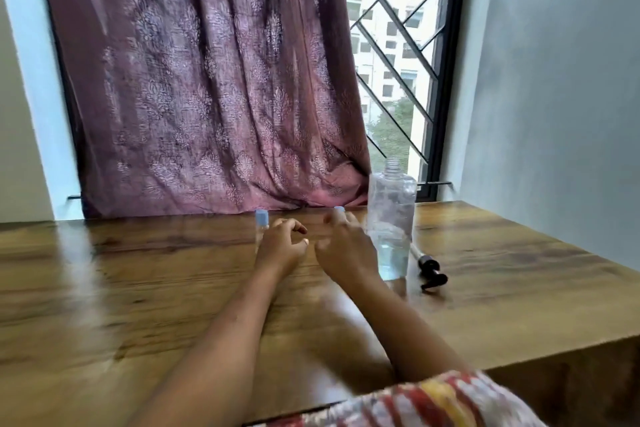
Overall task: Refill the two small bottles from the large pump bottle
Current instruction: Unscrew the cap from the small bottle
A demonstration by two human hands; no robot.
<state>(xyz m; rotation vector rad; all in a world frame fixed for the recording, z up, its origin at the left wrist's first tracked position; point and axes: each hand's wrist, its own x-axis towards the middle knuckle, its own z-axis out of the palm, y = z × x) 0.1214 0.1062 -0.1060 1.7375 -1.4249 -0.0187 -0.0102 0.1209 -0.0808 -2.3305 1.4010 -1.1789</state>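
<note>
A purple patterned curtain covers most of the window behind the wooden surface, leaving a strip of diamond grille bare beside it. Near the far edge of the surface stands the large pump bottle, clear, upright, its threaded neck uncapped and liquid filling only its lower part. The black pump head lies on its side just right of the bottle, its tube partly hidden behind it. The right hand is just left of the bottle, fingers loosely spread; a blue cap peeks above its fingertips, the small bottle below hidden, so a grip cannot be told. Further left, the left hand is loosely curled and holds nothing, with a blue-capped small bottle just beyond it, blurred and partly covered.
</note>
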